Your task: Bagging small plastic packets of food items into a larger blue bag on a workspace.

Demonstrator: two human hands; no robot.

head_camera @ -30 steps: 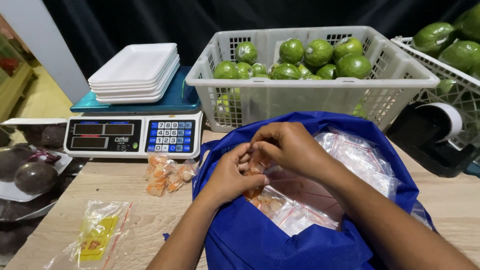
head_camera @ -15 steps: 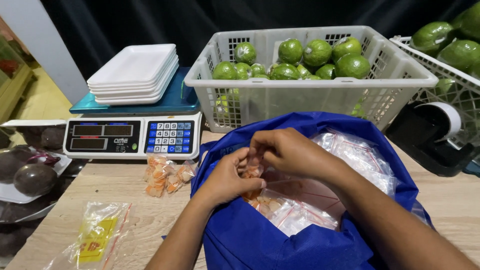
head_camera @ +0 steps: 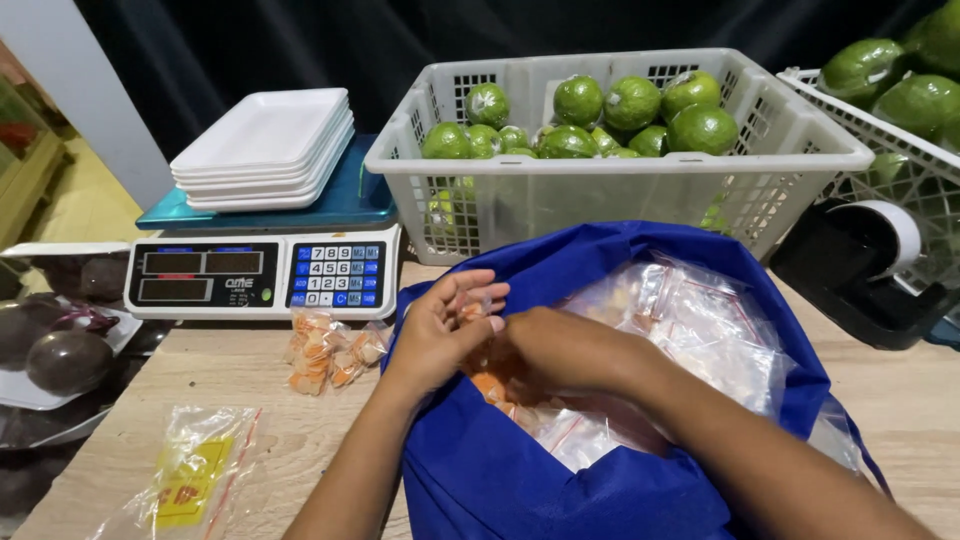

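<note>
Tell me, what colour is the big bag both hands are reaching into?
Bright blue bag, clearest in the head view.

The fabric bag (head_camera: 560,480) is a deep royal blue. Inside it, the small zip pouches (head_camera: 700,330) are clear with thin red seal lines, and the pieces (head_camera: 487,385) in the pouch under the hands are orange. The loose sachets (head_camera: 325,350) on the worktop (head_camera: 300,420) show orange and pale cream; the worktop itself is light wood grain. The flat packet (head_camera: 195,465) is clear with a yellow label and a red strip. The scale (head_camera: 262,275) has a white body, teal platter, blue and white keys. The foam trays (head_camera: 265,145) are white. The basket (head_camera: 620,185) is off-white lattice, holding glossy green fruit (head_camera: 705,128). The backdrop (head_camera: 300,40) is black.
</note>
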